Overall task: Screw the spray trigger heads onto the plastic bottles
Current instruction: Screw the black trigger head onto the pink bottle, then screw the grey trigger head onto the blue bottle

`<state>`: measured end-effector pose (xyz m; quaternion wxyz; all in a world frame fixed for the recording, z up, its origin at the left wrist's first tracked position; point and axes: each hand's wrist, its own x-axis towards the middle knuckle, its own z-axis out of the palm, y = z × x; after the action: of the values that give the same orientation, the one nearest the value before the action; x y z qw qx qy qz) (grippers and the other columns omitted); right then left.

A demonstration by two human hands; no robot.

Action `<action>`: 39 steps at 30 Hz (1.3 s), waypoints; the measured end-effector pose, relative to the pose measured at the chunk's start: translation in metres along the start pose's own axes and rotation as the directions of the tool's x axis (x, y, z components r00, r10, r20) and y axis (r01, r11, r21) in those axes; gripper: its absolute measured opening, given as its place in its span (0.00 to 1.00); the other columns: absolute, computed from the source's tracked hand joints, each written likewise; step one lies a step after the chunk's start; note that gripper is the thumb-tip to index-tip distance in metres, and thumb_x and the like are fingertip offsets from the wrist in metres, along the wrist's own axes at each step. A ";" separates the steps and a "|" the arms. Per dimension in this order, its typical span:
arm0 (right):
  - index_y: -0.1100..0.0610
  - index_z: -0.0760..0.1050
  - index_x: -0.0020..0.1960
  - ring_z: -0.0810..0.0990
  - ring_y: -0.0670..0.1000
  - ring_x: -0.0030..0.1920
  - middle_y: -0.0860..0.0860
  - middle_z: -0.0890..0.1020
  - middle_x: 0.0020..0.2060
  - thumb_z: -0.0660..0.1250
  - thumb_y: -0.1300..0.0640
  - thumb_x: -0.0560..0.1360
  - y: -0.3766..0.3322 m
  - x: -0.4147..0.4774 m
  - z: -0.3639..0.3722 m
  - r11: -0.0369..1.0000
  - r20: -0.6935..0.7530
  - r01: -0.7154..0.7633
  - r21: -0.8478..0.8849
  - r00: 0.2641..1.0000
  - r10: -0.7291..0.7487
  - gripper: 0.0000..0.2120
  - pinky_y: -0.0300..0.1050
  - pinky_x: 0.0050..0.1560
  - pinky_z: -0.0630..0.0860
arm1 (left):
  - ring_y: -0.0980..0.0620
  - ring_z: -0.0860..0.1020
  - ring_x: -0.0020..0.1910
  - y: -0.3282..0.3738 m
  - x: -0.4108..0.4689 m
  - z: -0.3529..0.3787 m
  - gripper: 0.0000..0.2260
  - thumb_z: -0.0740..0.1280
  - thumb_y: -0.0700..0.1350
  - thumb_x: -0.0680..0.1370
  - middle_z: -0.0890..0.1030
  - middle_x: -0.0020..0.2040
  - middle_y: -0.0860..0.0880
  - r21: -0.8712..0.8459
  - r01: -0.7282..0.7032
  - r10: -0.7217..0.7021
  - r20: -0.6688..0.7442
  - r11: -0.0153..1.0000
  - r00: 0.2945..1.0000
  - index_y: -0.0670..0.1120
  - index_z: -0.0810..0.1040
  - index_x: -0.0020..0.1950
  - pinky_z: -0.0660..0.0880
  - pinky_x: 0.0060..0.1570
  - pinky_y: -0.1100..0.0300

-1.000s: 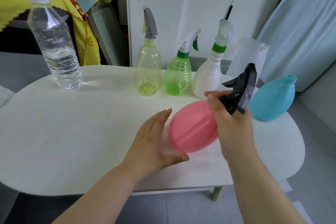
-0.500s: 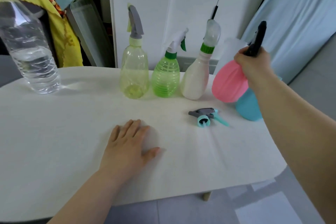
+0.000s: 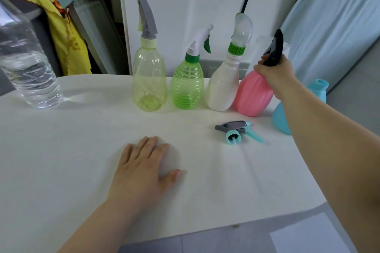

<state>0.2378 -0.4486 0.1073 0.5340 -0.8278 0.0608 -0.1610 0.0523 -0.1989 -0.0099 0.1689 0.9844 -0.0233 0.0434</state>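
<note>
A second ago the pink bottle (image 3: 254,94) lay tilted in front of the person, steadied by both hands; half a second ago it was in the air. Now it sits on the desk (image 3: 61,150), leaning slightly, and whether its base is fully down is hard to tell. The right hand (image 3: 275,76) grips it at the neck, fingers curled round the base of the black trigger head (image 3: 275,49), which looks seated on the bottle. The left hand (image 3: 141,170) has let go and lies flat, palm down with fingers straight, holding nothing, on the desk well in front and to the left of the pink bottle. Just to the left of the pink bottle, about touching it, stands the white bottle (image 3: 223,88). Further left are the green bottle (image 3: 187,88) and the yellow-green bottle (image 3: 149,80), each with a head on. The pink bottle therefore seems to be joining a row of finished ones. On its right, partly behind the forearm, the blue bottle (image 3: 280,117) has an open neck with no head. Just in front of the pink bottle a loose trigger head (image 3: 234,129) with a teal collar lies on its side. That pair is probably what remains: release the pink bottle, then bring the blue bottle and the loose head together.
</note>
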 end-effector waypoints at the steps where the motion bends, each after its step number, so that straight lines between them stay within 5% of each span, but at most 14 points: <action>1: 0.49 0.67 0.40 0.73 0.49 0.45 0.44 0.73 0.36 0.66 0.64 0.69 0.001 0.001 -0.001 1.000 0.004 -0.001 0.005 1.000 0.001 0.12 0.33 0.38 0.69 | 0.56 0.48 0.74 0.000 0.000 0.000 0.42 0.36 0.70 0.59 0.53 0.75 0.54 0.001 0.000 0.000 -0.002 1.000 1.000 0.56 0.55 0.70 0.41 0.71 0.57; 7: 0.57 0.69 0.59 0.72 0.50 0.44 0.49 0.74 0.42 0.66 0.57 0.71 0.003 0.005 -0.002 1.000 0.011 -0.017 -0.023 1.000 0.017 0.18 0.38 0.37 0.68 | 0.54 0.51 0.74 0.000 0.001 -0.001 0.44 0.37 0.70 0.58 0.56 0.75 0.53 -0.030 0.000 0.000 -0.009 1.000 1.000 0.54 0.58 0.70 0.42 0.71 0.56; 12: 0.58 0.67 0.58 0.71 0.50 0.44 0.45 0.72 0.39 0.67 0.52 0.70 -0.001 -0.003 -0.004 0.997 -0.023 -0.040 -0.059 0.999 0.038 0.20 0.38 0.35 0.66 | 0.55 0.48 0.74 0.000 0.003 0.001 0.40 0.39 0.72 0.62 0.53 0.75 0.54 -0.017 -0.003 0.003 0.014 1.000 1.000 0.55 0.55 0.70 0.40 0.70 0.57; 16: 0.56 0.58 0.70 0.69 0.52 0.61 0.51 0.69 0.64 0.66 0.50 0.72 -0.003 -0.027 -0.018 0.989 -0.108 -0.047 -0.143 0.994 0.032 0.31 0.48 0.58 0.70 | 0.55 0.47 0.74 -0.002 0.008 0.003 0.30 0.52 0.66 0.72 0.52 0.75 0.53 -0.018 -0.023 0.024 0.013 1.000 1.000 0.55 0.55 0.70 0.40 0.70 0.57; 19: 0.55 0.59 0.69 0.64 0.53 0.68 0.53 0.66 0.68 0.65 0.50 0.72 0.003 -0.059 -0.026 0.976 -0.148 0.035 -0.215 0.987 -0.068 0.29 0.50 0.69 0.62 | 0.54 0.48 0.74 -0.002 0.009 0.004 0.29 0.54 0.65 0.72 0.53 0.75 0.53 -0.027 -0.028 0.029 0.004 0.999 1.000 0.55 0.56 0.70 0.40 0.70 0.56; 23: 0.58 0.67 0.62 0.68 0.56 0.61 0.55 0.71 0.60 0.65 0.54 0.72 0.013 -0.100 -0.013 0.927 -0.029 0.099 -0.362 0.993 -0.117 0.20 0.46 0.58 0.64 | 0.54 0.50 0.74 -0.002 0.008 0.005 0.29 0.55 0.64 0.72 0.55 0.75 0.52 -0.054 -0.031 0.030 -0.015 0.998 0.999 0.54 0.58 0.70 0.41 0.70 0.56; 27: 0.60 0.68 0.56 0.71 0.56 0.55 0.55 0.74 0.55 0.65 0.44 0.69 0.028 -0.125 0.014 0.769 0.202 0.077 -0.634 0.977 0.069 0.24 0.48 0.49 0.68 | 0.54 0.50 0.74 -0.001 0.008 0.006 0.28 0.56 0.64 0.72 0.56 0.75 0.52 -0.066 -0.032 0.030 -0.034 0.997 0.999 0.54 0.59 0.69 0.42 0.70 0.56; 30: 0.59 0.67 0.57 0.72 0.57 0.58 0.54 0.74 0.57 0.65 0.41 0.68 0.037 -0.132 0.028 0.698 0.221 0.053 -0.714 0.963 0.153 0.27 0.49 0.51 0.69 | 0.55 0.51 0.73 -0.001 0.008 0.006 0.27 0.56 0.62 0.73 0.56 0.74 0.53 -0.071 -0.037 0.033 -0.057 0.997 0.998 0.53 0.59 0.69 0.42 0.70 0.57; 36: 0.60 0.64 0.56 0.76 0.58 0.53 0.54 0.77 0.54 0.65 0.50 0.70 0.038 -0.129 0.035 0.716 0.182 0.003 -0.698 0.968 0.174 0.20 0.45 0.41 0.67 | 0.55 0.51 0.73 -0.001 0.008 0.006 0.26 0.56 0.62 0.73 0.56 0.74 0.53 -0.066 -0.046 0.041 -0.083 0.997 0.996 0.53 0.59 0.69 0.43 0.70 0.57; 39: 0.58 0.67 0.49 0.76 0.56 0.45 0.50 0.77 0.43 0.65 0.56 0.70 0.038 -0.131 0.029 0.807 0.221 -0.028 -0.589 0.955 0.195 0.11 0.44 0.38 0.69 | 0.55 0.51 0.73 0.000 0.007 0.005 0.26 0.57 0.61 0.73 0.57 0.74 0.53 -0.068 -0.042 0.036 -0.085 0.997 0.996 0.53 0.60 0.69 0.43 0.71 0.57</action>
<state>0.1267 -0.4037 0.0352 0.2682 -0.9598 0.0822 0.0121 0.0597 -0.2006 -0.0143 0.2030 0.9746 -0.0369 0.0869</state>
